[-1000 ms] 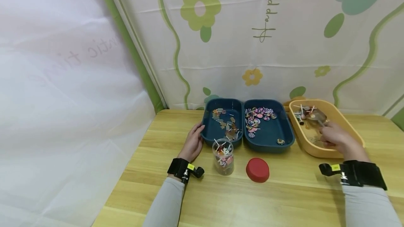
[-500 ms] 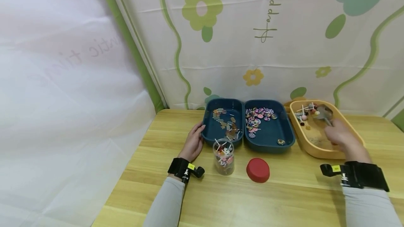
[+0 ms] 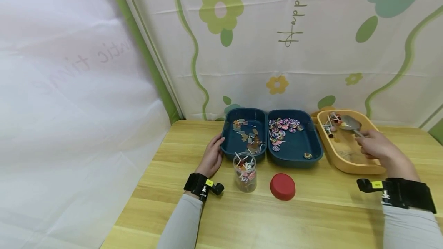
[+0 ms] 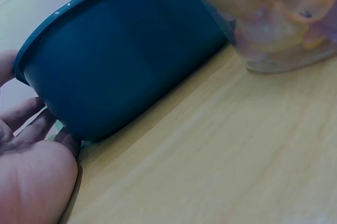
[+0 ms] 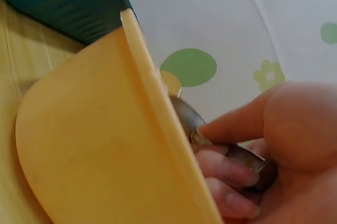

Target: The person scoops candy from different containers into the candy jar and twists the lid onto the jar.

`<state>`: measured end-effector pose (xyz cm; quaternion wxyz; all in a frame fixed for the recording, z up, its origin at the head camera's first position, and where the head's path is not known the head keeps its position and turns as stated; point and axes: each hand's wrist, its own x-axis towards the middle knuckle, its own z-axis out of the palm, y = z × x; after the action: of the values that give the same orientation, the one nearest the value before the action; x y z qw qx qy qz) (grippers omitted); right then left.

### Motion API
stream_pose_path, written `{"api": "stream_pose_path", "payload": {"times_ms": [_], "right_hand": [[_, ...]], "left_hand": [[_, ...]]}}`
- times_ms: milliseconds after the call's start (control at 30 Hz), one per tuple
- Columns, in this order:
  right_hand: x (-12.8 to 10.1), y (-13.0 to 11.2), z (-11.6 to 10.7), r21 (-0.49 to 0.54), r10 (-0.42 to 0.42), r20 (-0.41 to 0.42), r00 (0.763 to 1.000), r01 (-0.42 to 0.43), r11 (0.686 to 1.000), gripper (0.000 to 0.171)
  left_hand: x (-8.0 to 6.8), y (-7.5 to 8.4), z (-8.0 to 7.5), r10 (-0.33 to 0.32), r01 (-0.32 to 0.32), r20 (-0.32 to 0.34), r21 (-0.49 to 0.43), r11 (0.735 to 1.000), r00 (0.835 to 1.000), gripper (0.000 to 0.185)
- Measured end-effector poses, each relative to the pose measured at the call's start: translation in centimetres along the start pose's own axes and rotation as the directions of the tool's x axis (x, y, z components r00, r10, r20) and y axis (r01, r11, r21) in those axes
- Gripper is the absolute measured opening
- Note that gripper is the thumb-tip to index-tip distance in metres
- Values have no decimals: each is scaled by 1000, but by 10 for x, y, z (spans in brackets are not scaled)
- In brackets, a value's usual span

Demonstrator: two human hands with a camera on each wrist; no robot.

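Metal spoon (image 3: 349, 124) is pinched by right hand (image 3: 377, 148), fingers curled on its handle, bowl held over the lollipops (image 3: 332, 126) at far end of yellow tray (image 3: 360, 166). Left hand (image 3: 212, 156) is laid flat, fingers relaxed, against left blue tray (image 3: 226, 151), nothing gripped.

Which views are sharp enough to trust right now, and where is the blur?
Head view: evenly lit and sharp, but the sweets in the yellow tray are too small to tell apart. Left wrist view: blue tray crisp, jar out of focus. Right wrist view: the right hand on the scoop is soft, very close.
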<state>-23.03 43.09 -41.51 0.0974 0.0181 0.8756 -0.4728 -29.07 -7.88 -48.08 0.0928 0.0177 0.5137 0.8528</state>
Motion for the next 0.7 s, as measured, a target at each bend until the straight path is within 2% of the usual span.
{"api": "stream_pose_path", "payload": {"times_ms": [167,300,533,700], "right_hand": [[2,10,-1,149,-65,72,995,54,987,26],[4,17,1,238,-100,93,991,75,968,22],[3,20,-1,287,-153,116,981,114,951,23],[-2,11,-3,259,-200,103,974,168,951,24]], "left_hand": [[0,1,0,-5,5,-4,-1,1000,1000,50],[-1,1,-1,-4,4,1,5,1000,1000,50],[-1,0,-1,-3,3,2,1,1000,1000,50],[0,0,-1,1,-1,4,2,1000,1000,50]]}}
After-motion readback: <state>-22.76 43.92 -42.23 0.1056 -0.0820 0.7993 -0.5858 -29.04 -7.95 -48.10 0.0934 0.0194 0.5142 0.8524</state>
